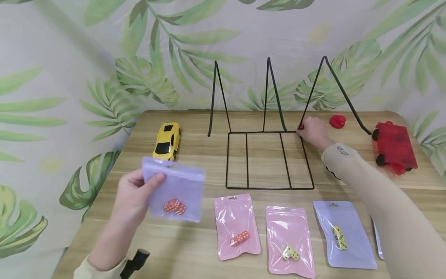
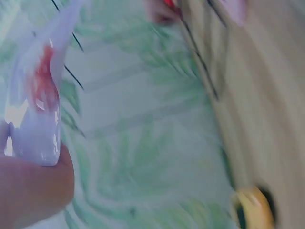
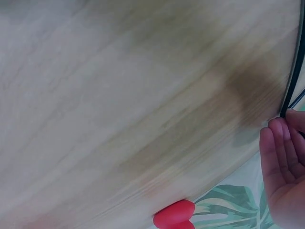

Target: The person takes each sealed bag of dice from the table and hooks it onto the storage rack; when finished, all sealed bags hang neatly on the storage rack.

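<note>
In the head view my left hand (image 1: 129, 199) pinches a purple zip bag (image 1: 189, 184) by its upper left side, thumb across the front. Red dice (image 1: 174, 207) lie at the bottom of this bag, which is held up over the table's left part. A black wire rack (image 1: 270, 188) with three peaked uprights stands at the middle back. At its back right corner, my right hand (image 1: 313, 131) pinches the wire between thumb and fingers. The right wrist view shows the fingertips at the black wire (image 3: 294, 67).
Along the front lie a pink bag with orange dice (image 1: 238, 217), a pink bag with yellow dice (image 1: 283, 228) and a purple bag (image 1: 352, 252); my right arm partly covers another. A yellow toy car (image 1: 167, 141) stands left, a red toy vehicle (image 1: 395, 145) right, a small red toy (image 1: 337, 121) behind.
</note>
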